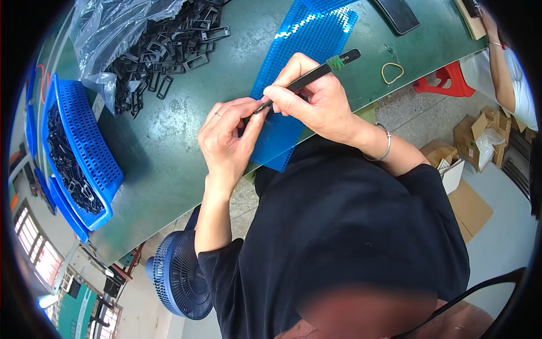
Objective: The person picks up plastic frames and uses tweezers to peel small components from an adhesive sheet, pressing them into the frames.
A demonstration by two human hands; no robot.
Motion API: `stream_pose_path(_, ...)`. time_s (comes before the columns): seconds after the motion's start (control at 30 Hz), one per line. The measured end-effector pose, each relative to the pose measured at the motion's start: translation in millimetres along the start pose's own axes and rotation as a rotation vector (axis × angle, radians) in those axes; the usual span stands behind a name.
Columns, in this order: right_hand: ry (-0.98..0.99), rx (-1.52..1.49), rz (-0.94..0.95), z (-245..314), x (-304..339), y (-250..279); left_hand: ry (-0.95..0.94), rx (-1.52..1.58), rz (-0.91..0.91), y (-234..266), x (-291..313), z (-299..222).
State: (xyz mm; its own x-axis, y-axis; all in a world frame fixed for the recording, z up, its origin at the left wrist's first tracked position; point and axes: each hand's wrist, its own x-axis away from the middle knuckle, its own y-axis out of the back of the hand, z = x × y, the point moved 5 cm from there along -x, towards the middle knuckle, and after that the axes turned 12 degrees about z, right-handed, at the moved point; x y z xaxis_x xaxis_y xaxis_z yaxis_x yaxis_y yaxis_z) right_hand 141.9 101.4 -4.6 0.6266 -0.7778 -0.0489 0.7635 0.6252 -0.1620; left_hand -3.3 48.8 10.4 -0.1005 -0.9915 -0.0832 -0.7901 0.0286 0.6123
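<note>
I see the right hand [317, 97] gripping a slim black tool [309, 77], its tip beside the left hand [224, 138], which pinches a mostly hidden dark piece [243, 127]

Bench [161, 135], as I see it; clock centred where left hand [223, 135] and right hand [319, 101] meet over perforated sheet [307, 45]. Ten: frames [169, 51], partly under bag [121, 28]. Between eight and nine: basket [93, 135], parts [68, 161] inside. Two: phone [398, 16]. Between two and three: rubber band [402, 72]. Off-bench, seven: fan [182, 277]; three: stool [460, 79], cartons [468, 138] beyond.
</note>
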Motion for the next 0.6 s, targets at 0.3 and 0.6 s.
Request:
stream_pose_path(0.3,0.11,-0.258,-0.159,3,0,6,0.087,0.014,0.013,10,3,-1)
stream_pose_path(0.6,0.012,-0.212,-0.099,3,3,6,0.305,0.956,0.132,49,-18,38)
